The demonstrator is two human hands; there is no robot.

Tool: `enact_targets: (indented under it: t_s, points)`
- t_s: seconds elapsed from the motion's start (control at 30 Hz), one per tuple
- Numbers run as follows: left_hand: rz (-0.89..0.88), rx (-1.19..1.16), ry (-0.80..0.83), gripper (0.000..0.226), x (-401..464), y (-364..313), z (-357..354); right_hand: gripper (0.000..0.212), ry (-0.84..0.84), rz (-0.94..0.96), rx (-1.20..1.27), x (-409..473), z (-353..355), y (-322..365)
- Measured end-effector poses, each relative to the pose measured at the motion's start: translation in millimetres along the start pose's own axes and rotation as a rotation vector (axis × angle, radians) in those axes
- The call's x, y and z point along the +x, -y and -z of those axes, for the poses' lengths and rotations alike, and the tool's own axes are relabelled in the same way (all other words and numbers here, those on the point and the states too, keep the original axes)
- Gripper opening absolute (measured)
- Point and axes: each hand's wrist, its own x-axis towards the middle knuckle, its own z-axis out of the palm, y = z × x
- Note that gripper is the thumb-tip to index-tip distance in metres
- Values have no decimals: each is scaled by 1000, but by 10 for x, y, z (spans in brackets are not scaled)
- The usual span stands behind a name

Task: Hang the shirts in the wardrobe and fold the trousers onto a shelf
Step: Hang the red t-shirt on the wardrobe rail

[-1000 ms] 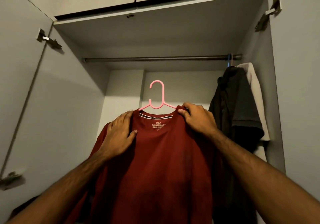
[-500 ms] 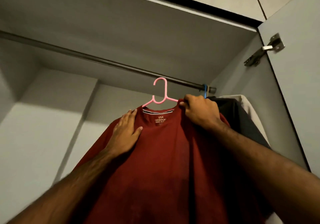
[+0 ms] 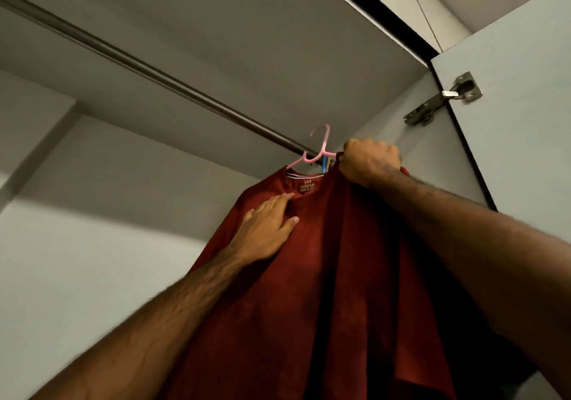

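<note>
A dark red shirt (image 3: 309,291) hangs on a pink hanger (image 3: 321,149), held high inside the wardrobe. The hanger's hook is up at the dark metal rail (image 3: 154,72), near its right end; whether the hook sits over the rail I cannot tell. My right hand (image 3: 369,160) grips the shirt's right shoulder together with the hanger arm. My left hand (image 3: 267,225) lies flat with straight fingers on the shirt's left shoulder, just below the collar label. A blue hanger hook (image 3: 324,163) shows behind the collar.
The wardrobe's right door (image 3: 519,121) stands open, with a metal hinge (image 3: 445,98) at its top. The underside of the top shelf (image 3: 247,28) runs close above the rail. The back wall (image 3: 108,198) and the rail's left stretch are bare.
Both hands have lifted the red shirt and its hanger up and to the right, bringing the hook to the rail. The camera has tilted upward, so the dark shirts at the right are now hidden.
</note>
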Motion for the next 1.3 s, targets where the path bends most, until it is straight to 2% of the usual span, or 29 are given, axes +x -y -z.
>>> enact_targets:
  t_s: [0.3, 0.5, 0.67, 0.73, 0.83, 0.93, 1.07, 1.17, 1.3]
  points:
    - [6, -47, 87, 59, 176, -40, -407, 24, 82, 34, -113, 198, -293, 14]
    - [-25, -4, 74, 51, 69, -13, -627, 24, 116, 152, -258, 164, -396, -12]
    - [-47, -11, 27, 54, 47, 37, -650, 31, 152, 178, -313, 41, -331, -21]
    - [-69, 1, -4, 62, 14, 64, -662, 40, 77, 209, -306, -64, -329, -20]
    - [-51, -62, -20, 77, -196, 26, -728, 67, -59, 360, -446, -297, -344, -17]
    - [-6, -107, 25, 84, -727, -82, -961, 82, 136, 521, -471, -815, -570, 91]
    - [-1, 28, 204, 85, -1810, -108, -1382, 83, 328, 656, -463, -1805, -1074, 198]
    - [-8, 146, 337, 83, -2574, -80, -1480, 81, 421, 636, -414, -2547, -1362, 254]
    - [-35, 251, 499, 82, -3336, -70, -1304, 84, 588, 577, -204, -3461, -1523, 346]
